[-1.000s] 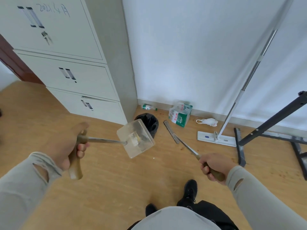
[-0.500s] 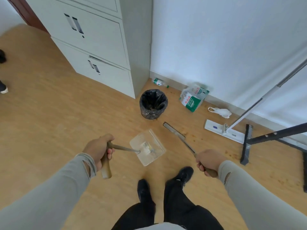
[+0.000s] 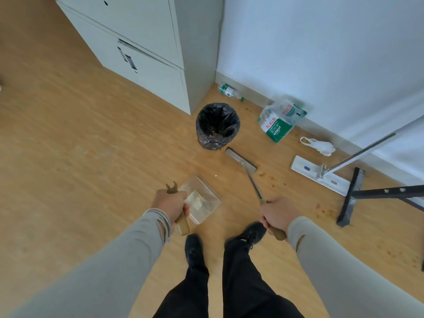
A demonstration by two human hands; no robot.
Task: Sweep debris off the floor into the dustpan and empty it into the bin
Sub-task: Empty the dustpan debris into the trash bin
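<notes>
The clear dustpan (image 3: 202, 200) is held by its wooden handle in the curled fingers of the left hand (image 3: 171, 204), its mouth directed away toward the bin (image 3: 217, 125). The broom (image 3: 246, 171) handle is gripped by the right hand (image 3: 278, 214); its long axis runs forward and leftward, the flat head resting on the floor (image 3: 91, 145) just before the black-lined bin beside the cabinet (image 3: 146, 42).

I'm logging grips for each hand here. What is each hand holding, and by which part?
The left hand grips the clear dustpan by its wooden handle. The right hand grips the broom by the wooden end of its handle.
</notes>
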